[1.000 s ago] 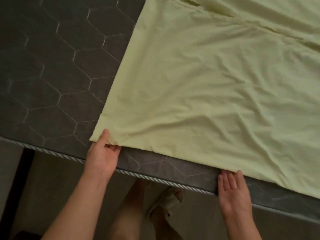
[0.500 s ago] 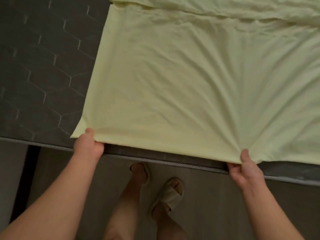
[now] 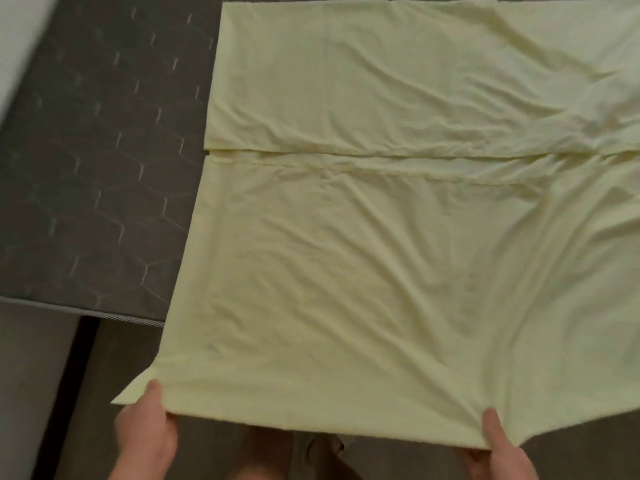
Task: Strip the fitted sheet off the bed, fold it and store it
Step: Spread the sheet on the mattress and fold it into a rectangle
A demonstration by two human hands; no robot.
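Observation:
A pale yellow fitted sheet [image 3: 363, 271] lies spread over the dark grey quilted mattress [image 3: 97, 174], with a folded edge running across its middle. Its near edge is lifted off the mattress and hangs out over the floor. My left hand [image 3: 147, 424] pinches the near left corner, thumb on top. My right hand [image 3: 502, 448] pinches the near edge farther right, thumb on top, and creases fan out from that grip.
The mattress edge with striped piping [image 3: 79, 311] runs along the left. Below it is a dark bed frame strip [image 3: 65, 393] and grey floor. My legs [image 3: 263, 455] show under the lifted sheet. A pale wall [image 3: 17, 39] is at the top left.
Both hands have pulled the sheet's near edge toward me and lifted it past the mattress edge. The view has tipped up, showing more of the sheet's far half.

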